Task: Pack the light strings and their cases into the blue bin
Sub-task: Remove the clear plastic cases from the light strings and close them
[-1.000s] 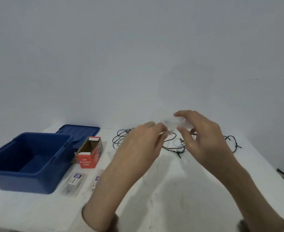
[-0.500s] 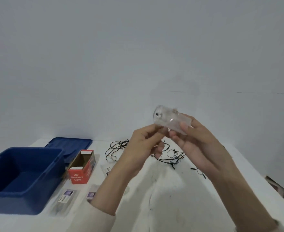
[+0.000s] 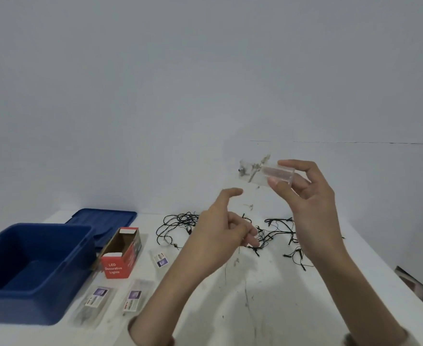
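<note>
My right hand (image 3: 307, 196) holds a clear plastic case (image 3: 263, 172) up in the air, thumb and fingers pinching its right end; a fine light string shows inside it. My left hand (image 3: 220, 228) hovers lower left of the case, fingers loosely curled, holding nothing. Black light strings (image 3: 180, 221) lie tangled on the white table (image 3: 292, 308) behind both hands. The blue bin (image 3: 31, 270) stands open at the left. An open red LED lights box (image 3: 122, 253) lies beside it, with three clear packets (image 3: 94, 304) (image 3: 134, 299) (image 3: 160, 258) nearby.
The bin's blue lid (image 3: 105, 221) lies flat behind the bin. The table's right edge runs diagonally at the right, with something dark on the floor (image 3: 420, 290) beyond it. A plain wall stands behind the table.
My right hand has lifted the clear case higher and to the right. My left hand has let go of it and dropped away, now empty.
</note>
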A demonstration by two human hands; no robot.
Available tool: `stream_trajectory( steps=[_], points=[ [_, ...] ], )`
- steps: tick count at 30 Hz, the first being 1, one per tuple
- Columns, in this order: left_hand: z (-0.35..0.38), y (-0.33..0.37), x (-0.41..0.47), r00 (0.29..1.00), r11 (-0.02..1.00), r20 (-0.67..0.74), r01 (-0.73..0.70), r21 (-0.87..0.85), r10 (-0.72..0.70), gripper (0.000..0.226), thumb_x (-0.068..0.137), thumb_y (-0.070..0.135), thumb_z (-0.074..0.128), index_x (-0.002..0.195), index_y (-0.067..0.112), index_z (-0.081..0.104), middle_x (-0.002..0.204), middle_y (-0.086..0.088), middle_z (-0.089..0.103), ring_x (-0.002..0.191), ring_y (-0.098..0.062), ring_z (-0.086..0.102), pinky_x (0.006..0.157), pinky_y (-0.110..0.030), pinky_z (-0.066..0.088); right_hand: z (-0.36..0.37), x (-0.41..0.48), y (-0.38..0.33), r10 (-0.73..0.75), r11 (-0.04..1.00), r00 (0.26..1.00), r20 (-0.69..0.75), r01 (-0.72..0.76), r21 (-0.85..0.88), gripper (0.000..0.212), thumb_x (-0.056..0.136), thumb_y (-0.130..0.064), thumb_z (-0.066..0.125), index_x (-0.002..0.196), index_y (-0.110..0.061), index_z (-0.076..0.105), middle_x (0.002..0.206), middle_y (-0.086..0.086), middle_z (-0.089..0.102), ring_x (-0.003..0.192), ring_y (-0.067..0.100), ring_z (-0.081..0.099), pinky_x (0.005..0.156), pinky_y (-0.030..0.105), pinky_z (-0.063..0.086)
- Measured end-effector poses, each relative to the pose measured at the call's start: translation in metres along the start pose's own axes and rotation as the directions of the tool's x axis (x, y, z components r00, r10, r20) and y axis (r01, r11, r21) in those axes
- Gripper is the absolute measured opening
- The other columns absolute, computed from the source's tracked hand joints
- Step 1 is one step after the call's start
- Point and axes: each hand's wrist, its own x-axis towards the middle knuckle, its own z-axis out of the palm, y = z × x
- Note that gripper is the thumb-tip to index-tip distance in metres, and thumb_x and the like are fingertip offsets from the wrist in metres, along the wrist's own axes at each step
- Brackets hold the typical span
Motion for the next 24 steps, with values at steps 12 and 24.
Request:
stream_trajectory(
  steps=[12,24],
  points=[
    [-0.025,0.021,0.011,0.869,0.584,0.100,-0.406,0.703,0.484,0.026,0.094,0.035,0.040,0.096,0.026,0.065,0.075,0.009,0.059,0.058,-0.007,0.051,0.061,-0.032,0.047,-0.022,0.001,0.013,-0.017,0.875,0.984,0.178,0.101,-0.474,0.031,0.080,-0.003,0.068,0.090,-0.032,0.065,0.083,-0.013,0.067,0.084,-0.002,0.061,0.077,0.010,0.046],
    [-0.012,-0.011,0.021,0.982,0.983,-0.031,-0.185,-0.015,0.184,0.020,0.093,0.009,0.052,0.088,0.013,0.070,0.066,0.004,0.068,0.047,-0.008,0.056,0.041,-0.018,0.040,-0.022,-0.004,0.003,0.209,0.851,0.915,0.346,-0.345,0.397,0.039,0.056,-0.008,0.076,0.094,-0.008,0.068,0.089,0.014,0.072,0.084,0.024,0.070,0.074,0.027,0.056]
  ],
)
